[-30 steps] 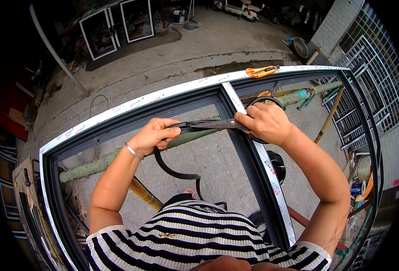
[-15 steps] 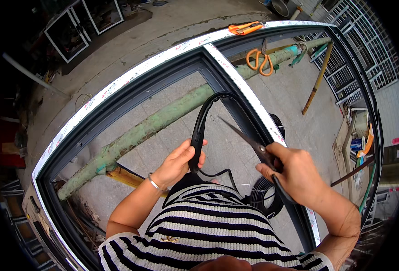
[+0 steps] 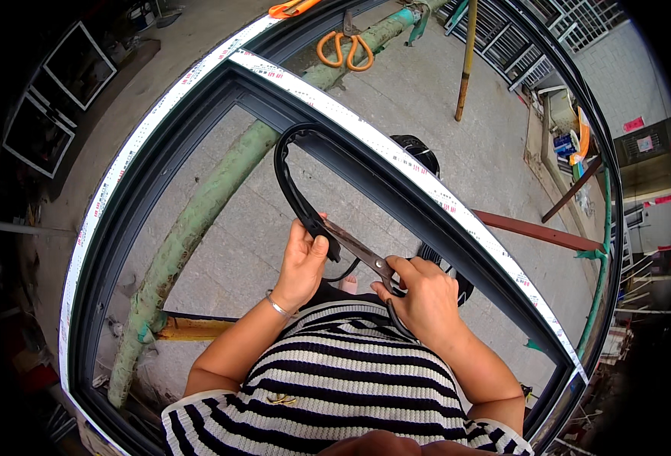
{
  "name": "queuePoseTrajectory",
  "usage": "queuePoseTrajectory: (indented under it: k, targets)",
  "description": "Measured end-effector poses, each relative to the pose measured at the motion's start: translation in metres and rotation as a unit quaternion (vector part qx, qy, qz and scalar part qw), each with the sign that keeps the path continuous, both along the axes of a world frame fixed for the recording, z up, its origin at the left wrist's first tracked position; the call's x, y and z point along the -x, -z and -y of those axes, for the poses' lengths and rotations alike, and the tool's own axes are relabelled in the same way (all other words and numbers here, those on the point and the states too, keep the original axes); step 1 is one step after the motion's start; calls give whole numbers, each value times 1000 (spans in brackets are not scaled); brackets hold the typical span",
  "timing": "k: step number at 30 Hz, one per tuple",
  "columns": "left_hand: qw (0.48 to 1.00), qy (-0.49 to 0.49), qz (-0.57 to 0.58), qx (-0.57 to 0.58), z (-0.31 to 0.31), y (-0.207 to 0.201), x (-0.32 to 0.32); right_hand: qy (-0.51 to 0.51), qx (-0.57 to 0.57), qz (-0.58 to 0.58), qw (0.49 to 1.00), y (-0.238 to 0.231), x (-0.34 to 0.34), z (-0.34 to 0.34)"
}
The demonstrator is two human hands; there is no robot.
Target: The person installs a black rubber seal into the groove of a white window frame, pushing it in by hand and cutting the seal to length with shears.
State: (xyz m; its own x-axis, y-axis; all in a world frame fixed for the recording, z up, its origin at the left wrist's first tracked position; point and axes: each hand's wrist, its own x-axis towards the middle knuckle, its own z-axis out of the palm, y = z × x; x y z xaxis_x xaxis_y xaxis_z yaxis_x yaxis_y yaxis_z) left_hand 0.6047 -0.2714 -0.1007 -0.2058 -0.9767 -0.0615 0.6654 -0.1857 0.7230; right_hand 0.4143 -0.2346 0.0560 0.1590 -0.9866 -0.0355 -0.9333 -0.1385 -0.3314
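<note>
My left hand [image 3: 303, 266] is closed around a black rubber sealing strip [image 3: 288, 178] near its lower end. From there the strip loops up and over to the dark inner channel of a large window frame [image 3: 427, 182], which has white printed film on its face. In my right hand [image 3: 427, 296] is a pair of dark metal scissors [image 3: 360, 251]. Their blades reach across to the strip right beside my left fingertips. Whether the blades are closed through the strip cannot be made out.
Orange-handled scissors [image 3: 344, 52] hang near a green pole [image 3: 206, 209] that runs beneath the frame. An orange-handled tool [image 3: 294, 8] lies on the frame's far edge. Black coiled strip [image 3: 415, 148] sits below the crossbar. A reddish-brown bar [image 3: 537, 230] extends to the right.
The scissors in my right hand have moved left, bringing their blades to the strip. My left hand keeps its hold. The view has turned, so the frame appears shifted left.
</note>
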Motion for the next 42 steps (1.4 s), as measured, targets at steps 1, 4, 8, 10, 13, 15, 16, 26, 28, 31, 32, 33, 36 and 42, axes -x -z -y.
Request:
queuePoseTrajectory:
  k: [1, 4, 8, 10, 13, 15, 16, 26, 28, 31, 32, 33, 36, 42]
  targets:
    - [1000, -3, -4, 5, 0, -1, 1, -1, 5, 3, 1000, 1, -1, -1]
    - [1000, 2, -15, 13, 0, -9, 2, -4, 12, 12, 1000, 5, -3, -3]
    - [1000, -4, -14, 13, 0, -16, 3, 2, -1, 21, 1000, 11, -5, -5]
    - [1000, -1, -17, 15, 0, -13, 2, 8, -10, 33, 999, 13, -5, -5]
    - [999, 6, -27, 16, 0, -11, 0, 14, -27, 53, 998, 14, -6, -5]
    - [999, 12, -32, 12, 0, -11, -1, 15, -33, 57, 998, 14, -4, -5]
    - [999, 14, -31, 8, 0, -11, -1, 8, -18, 43, 999, 14, -4, -5]
    - [1000, -8, -12, 0, -1, -14, 3, -9, 18, 12, 1000, 15, -6, -4]
    - [1000, -13, -5, -1, -1, -15, 4, -8, 16, 13, 1000, 16, -6, -4]
    - [1000, -17, 16, -9, -1, -17, 6, -13, 26, -3, 1000, 18, -5, -4]
    - [999, -18, 24, -13, -1, -18, 6, -15, 29, -11, 999, 17, -5, -3]
    - [999, -20, 30, -13, -1, -19, 5, -16, 32, -20, 999, 16, -6, -3]
    - [999, -26, 46, -9, 0, -20, 5, -23, 45, -33, 998, 12, -7, -1]
    - [999, -30, 42, -9, -1, -22, 5, -49, 63, -47, 996, 14, -3, 3]
